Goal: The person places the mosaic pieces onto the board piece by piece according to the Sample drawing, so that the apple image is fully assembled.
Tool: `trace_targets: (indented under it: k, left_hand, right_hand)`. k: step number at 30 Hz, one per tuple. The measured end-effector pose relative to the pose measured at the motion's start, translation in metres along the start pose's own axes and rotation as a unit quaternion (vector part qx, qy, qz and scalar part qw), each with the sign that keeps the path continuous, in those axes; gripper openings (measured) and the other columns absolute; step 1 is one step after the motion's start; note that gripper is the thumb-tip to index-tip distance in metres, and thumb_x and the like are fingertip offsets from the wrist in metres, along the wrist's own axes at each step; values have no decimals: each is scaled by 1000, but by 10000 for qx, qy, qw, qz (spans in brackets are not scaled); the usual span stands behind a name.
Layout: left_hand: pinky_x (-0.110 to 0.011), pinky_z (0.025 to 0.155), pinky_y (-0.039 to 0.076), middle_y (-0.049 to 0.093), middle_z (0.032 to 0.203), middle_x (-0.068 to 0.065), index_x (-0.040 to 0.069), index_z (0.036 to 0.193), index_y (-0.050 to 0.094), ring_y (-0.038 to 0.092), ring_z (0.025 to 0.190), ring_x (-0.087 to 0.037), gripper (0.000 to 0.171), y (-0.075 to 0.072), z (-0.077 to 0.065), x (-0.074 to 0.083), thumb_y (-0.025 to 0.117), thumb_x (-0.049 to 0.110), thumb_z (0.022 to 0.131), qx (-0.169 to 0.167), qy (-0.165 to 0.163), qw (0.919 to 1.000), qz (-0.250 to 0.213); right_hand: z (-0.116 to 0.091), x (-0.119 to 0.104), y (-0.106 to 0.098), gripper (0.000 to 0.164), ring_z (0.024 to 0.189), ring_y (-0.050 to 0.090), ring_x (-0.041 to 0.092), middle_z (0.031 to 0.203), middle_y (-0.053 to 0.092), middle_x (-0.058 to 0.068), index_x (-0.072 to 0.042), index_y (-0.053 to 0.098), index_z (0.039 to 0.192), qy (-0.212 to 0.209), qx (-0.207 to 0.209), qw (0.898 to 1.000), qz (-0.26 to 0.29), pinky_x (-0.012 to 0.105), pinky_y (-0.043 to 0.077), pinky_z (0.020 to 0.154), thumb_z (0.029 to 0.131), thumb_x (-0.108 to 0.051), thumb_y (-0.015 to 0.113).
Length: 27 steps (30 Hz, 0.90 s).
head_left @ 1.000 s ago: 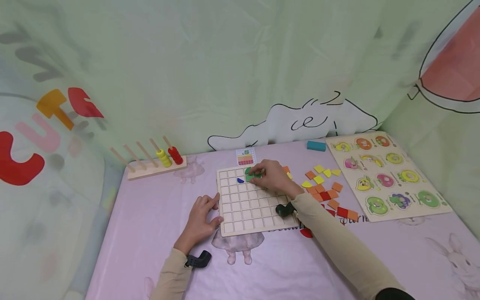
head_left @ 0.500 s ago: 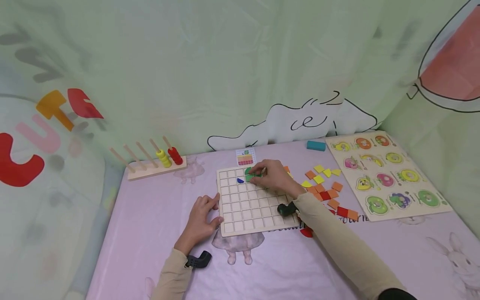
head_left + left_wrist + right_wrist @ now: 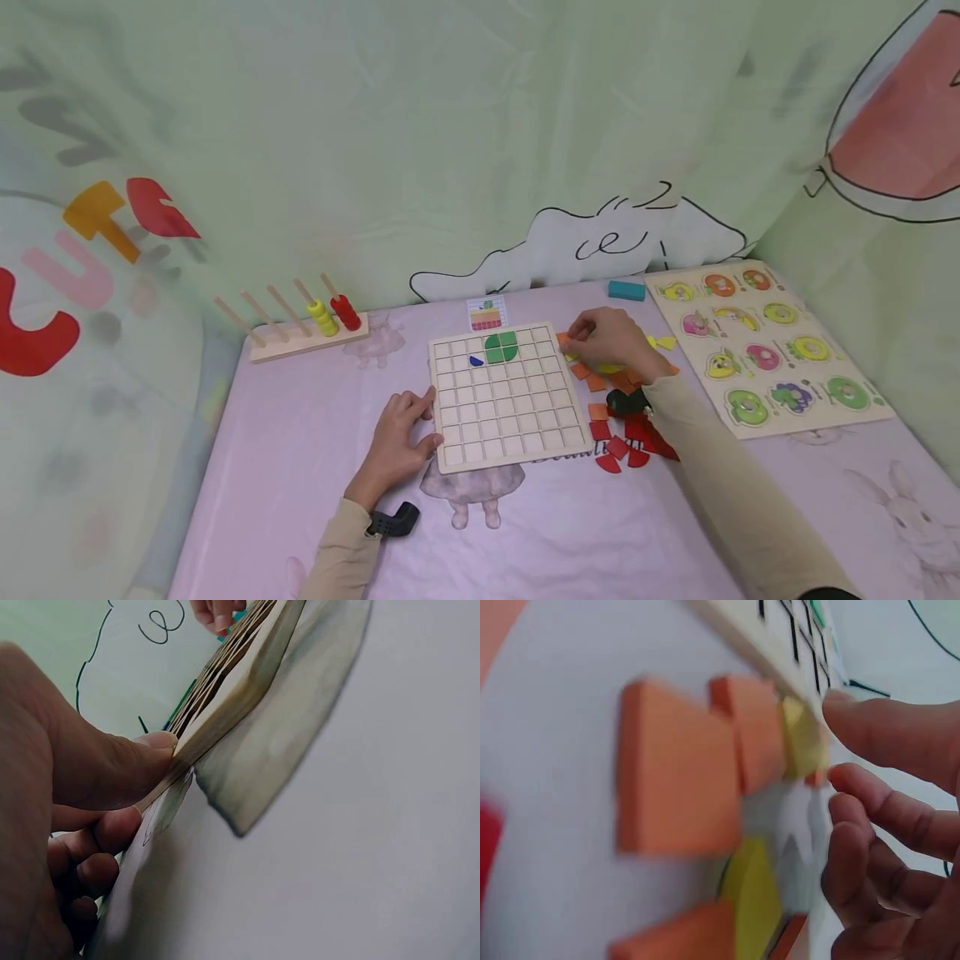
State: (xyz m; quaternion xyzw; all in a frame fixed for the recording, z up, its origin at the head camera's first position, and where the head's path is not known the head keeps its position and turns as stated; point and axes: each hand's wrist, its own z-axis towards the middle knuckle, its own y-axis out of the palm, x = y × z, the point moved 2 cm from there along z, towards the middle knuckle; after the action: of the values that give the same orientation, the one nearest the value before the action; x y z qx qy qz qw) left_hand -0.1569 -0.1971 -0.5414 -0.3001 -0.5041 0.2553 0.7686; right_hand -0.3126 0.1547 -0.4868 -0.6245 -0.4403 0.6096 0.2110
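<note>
A pale wooden grid board [image 3: 495, 408] lies on the table, with green pieces [image 3: 501, 347] set together in its upper cells and a small blue piece [image 3: 476, 361] beside them. My left hand [image 3: 401, 437] rests at the board's left side, thumb and index fingertips against the edge. In the left wrist view the thumb presses the board's rim [image 3: 217, 724]. Over loose tiles off the upper right side hovers my right hand [image 3: 607, 337]. Its thumb and fingers stand apart in the right wrist view, close to a yellow piece [image 3: 806, 739] and orange squares [image 3: 675, 772].
Red pieces [image 3: 617, 447] lie right of the board. Behind it is a small picture card [image 3: 487, 313]. A peg stand with yellow and red rings [image 3: 309, 339] stands back left. At the right are a teal block [image 3: 626, 290] and a fruit puzzle board [image 3: 720, 348].
My right hand has left the green pieces and moved right to the loose tiles, so the green pieces now show in full. The left hand stays at the board's edge.
</note>
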Motion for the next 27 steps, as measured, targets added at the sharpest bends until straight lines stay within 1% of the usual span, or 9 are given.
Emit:
trace_targets:
  k: [3, 7, 12, 15, 20, 27]
  left_hand:
    - [-35, 84, 39, 58, 95, -1, -6, 145, 60, 44, 92, -15, 72, -1, 0, -1, 80, 5, 77, 12, -29, 10000, -35]
    - [-34, 84, 39, 58, 95, -1, -6, 146, 59, 43, 92, -15, 73, -1, 0, -2, 80, 5, 77, -15, -56, 10000, -33]
    - [-35, 84, 39, 59, 96, -4, -6, 146, 59, 43, 92, -16, 73, -1, 1, 0, 80, 5, 77, -40, -32, 10000, -42]
    - [-36, 84, 39, 59, 95, -4, -7, 145, 59, 43, 92, -17, 72, -1, 1, 1, 80, 5, 77, -40, -27, 10000, -43]
    - [-36, 84, 39, 59, 95, -4, -7, 145, 60, 43, 91, -17, 71, -2, 1, 2, 80, 5, 77, -17, -30, 10000, -28]
    - [-35, 83, 38, 58, 94, -3, -7, 144, 60, 42, 91, -16, 72, -2, 0, 2, 81, 4, 76, -33, -48, 10000, -11]
  right_hand:
    - [-1, 4, 0, 33, 89, 62, 27, 101, 71, 11, -7, 71, 107, 118, -130, 9998, -10, 36, 52, 79, 92, -34, 81]
    - [-1, 6, 2, 33, 89, 63, 27, 102, 71, 12, -7, 70, 108, 137, -199, 9997, 9, 36, 54, 80, 92, -33, 82]
    - [-1, 5, 3, 28, 89, 64, 26, 103, 72, 13, -7, 70, 110, 70, -288, 9996, 5, 34, 55, 78, 94, -27, 80]
    - [-1, 7, 4, 26, 89, 63, 26, 104, 72, 13, -6, 70, 112, 64, -389, 9992, 102, 32, 54, 76, 95, -24, 79]
    - [-2, 8, 5, 25, 87, 63, 25, 103, 73, 13, -5, 72, 113, 75, -385, 9990, 216, 30, 53, 73, 95, -22, 79]
    - [-7, 4, 5, 31, 89, 64, 26, 103, 73, 12, -6, 71, 116, 154, -529, 9982, 224, 31, 53, 76, 93, -24, 81]
